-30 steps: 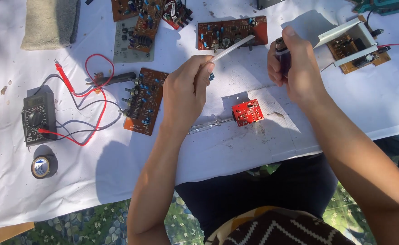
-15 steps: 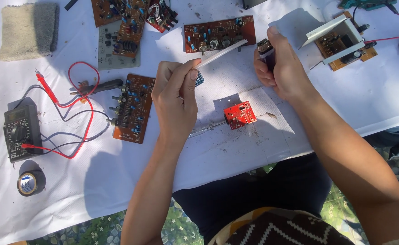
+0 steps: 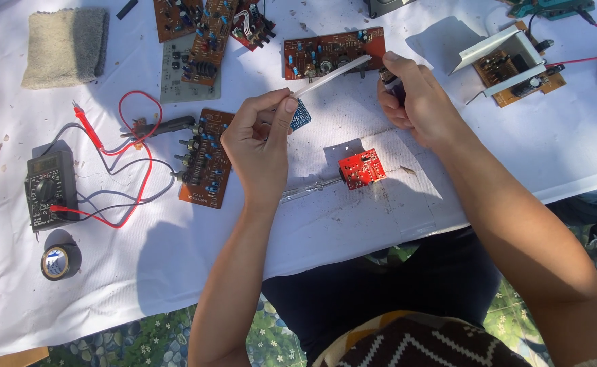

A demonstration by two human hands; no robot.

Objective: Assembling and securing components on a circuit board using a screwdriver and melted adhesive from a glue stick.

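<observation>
Left fingers: my left hand has thumb and forefinger pressed together, pinching the near end of a thin white plastic strip, with a small blue perforated board tucked just behind the same fingertips.
Right fingers: my right hand is curled shut around a small dark tool; what kind of tool I cannot tell, most of it being hidden in the fist.
Strip: it runs up and away from the blue board, its far end lying over the long red-brown circuit board, beside my right fingertips.
Doing it well: I judge the strip should be kept taut and level, my left pinch firm, so the right hand can work at its far end without it bending.
Near the blue board: a small red square module lies just below it, touching the tip of a clear-handled screwdriver.
Left of the blue board: a brown board with knobs, then a black multimeter with red and black leads.
Worktop: white cloth, a roll of black tape well apart at lower left.
</observation>
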